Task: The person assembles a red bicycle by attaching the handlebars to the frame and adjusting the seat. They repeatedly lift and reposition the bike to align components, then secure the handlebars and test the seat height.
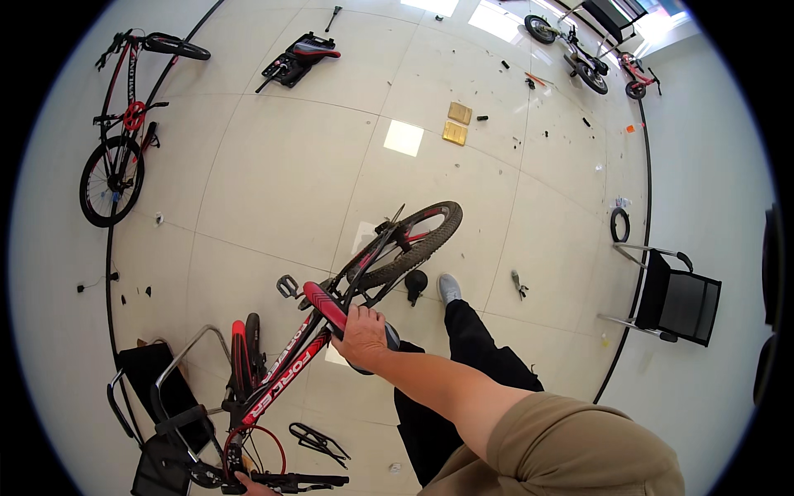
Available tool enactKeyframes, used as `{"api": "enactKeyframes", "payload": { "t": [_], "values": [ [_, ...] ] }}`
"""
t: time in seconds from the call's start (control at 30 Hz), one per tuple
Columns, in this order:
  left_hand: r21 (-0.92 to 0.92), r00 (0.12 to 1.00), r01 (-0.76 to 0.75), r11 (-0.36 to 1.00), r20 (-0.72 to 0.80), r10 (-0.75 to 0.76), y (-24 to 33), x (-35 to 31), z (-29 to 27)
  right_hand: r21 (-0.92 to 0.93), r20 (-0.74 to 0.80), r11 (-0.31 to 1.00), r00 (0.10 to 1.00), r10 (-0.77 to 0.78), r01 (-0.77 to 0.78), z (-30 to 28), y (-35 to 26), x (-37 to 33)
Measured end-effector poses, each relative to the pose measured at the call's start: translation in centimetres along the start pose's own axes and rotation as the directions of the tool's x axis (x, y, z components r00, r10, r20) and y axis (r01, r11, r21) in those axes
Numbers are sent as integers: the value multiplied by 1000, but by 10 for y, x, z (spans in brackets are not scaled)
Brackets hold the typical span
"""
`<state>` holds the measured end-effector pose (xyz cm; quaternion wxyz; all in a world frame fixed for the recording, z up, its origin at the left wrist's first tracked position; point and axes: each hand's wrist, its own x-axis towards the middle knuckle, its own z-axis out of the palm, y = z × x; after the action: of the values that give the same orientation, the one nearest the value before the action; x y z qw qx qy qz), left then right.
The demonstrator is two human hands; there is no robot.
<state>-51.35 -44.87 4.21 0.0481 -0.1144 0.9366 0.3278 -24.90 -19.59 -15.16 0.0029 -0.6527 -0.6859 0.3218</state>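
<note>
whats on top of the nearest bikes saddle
Your right hand is on the saddle. Its narrow red end and dark edges at the wide end show; the hand hides the part beneath.

Saddle (324, 306) was gripped by right hand (364, 335); handlebar (302, 479) was touched by left hand (255, 487), mostly cut off at lower edge. Bike (285, 383) was stood on floor (273, 174). Second bike (131, 116) was seen by left wall (50, 215), chair (686, 299) by right wall (711, 157).

A red-and-black mountain bike (304, 360) slants across the floor; its red-and-dark saddle (325, 306) points its nose toward ten o'clock; from there, the knobbly-tyred rear wheel (434, 241) sits at two o'clock, front wheel (254, 339) at eight, flat-gripped handlebar (302, 479) at seven.
</note>
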Motion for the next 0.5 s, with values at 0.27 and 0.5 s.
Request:
{"api": "enactKeyframes", "payload": {
  "t": [0.27,0.5],
  "values": [
    [11,970,190,982,-155,-186,-51,-48,-22,18,10,999,999,-39,38,12,46,-41],
    [-84,985,118,989,-119,-128,-69,-55,-22,6,-32,999,998,-48,49,20,55,-38]
  ]
}}
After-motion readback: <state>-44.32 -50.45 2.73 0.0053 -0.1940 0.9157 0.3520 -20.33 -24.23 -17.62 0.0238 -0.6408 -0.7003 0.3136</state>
